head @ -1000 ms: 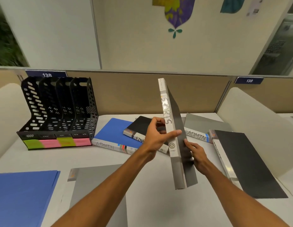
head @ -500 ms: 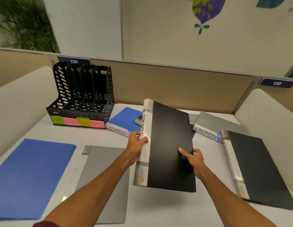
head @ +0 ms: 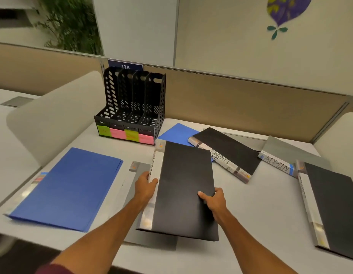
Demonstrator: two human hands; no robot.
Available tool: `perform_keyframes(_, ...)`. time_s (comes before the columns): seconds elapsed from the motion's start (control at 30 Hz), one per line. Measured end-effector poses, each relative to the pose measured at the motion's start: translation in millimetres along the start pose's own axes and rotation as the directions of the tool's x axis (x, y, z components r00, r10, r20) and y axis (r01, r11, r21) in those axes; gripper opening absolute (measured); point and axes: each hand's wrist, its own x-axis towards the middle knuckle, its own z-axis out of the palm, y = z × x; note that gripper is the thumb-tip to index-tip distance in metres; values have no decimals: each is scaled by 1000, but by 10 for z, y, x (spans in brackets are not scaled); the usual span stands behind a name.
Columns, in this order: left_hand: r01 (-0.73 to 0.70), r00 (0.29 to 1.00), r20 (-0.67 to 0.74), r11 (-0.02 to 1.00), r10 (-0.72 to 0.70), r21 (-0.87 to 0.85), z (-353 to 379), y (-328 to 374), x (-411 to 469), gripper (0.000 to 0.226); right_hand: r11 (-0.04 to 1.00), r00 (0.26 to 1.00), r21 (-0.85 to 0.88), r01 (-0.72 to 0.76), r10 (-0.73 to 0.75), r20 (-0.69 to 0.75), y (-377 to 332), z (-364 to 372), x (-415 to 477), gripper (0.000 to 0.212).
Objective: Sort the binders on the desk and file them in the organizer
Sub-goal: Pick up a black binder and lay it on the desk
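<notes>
I hold a black binder (head: 183, 186) with a silver spine, cover up, above the desk's middle. My left hand (head: 145, 186) grips its spine edge and my right hand (head: 213, 200) grips its right edge. It hovers over a grey binder (head: 135, 186) lying flat. The black slotted organizer (head: 132, 107), with green and pink notes on its front, stands empty at the back left. A blue binder (head: 69, 186) lies at the left. A black FINANCE binder (head: 229, 151), a grey ADMIN binder (head: 280, 153) and another black binder (head: 333, 208) lie to the right.
A second blue binder (head: 177, 133) lies partly hidden behind the held one, next to the organizer. Curved beige dividers (head: 53, 117) close the desk on both sides and a brown partition (head: 241, 99) runs along the back.
The held binder went from upright, spine toward me, to lying nearly flat with its cover up, and it moved left and lower, toward the organizer side. My view swung left.
</notes>
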Motion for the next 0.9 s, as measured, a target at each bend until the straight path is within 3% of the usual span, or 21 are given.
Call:
perform_keyframes(0.17, -26, 999, 27, 996, 24, 84, -382, -297, 19, 36, 999, 999, -18, -40, 40, 18, 50, 423, -168, 64)
perform_keyframes(0.43, 62, 995, 68, 979, -76, 192, -840, -720, 125, 45, 978, 994, -182, -106, 101, -38, 161, 1036, -436, 71)
perform_keyframes(0.73, 83, 991, 86, 980, -100, 184, -1054, -920, 203, 41, 905, 983, -391, -166, 118, -144, 141, 1362, -656, 73)
perform_keyframes(0.9, 103, 989, 88, 978, -120, 182, -1179, -965, 276, 42, 931, 986, -325, -163, 140, -93, 158, 1434, -722, 69)
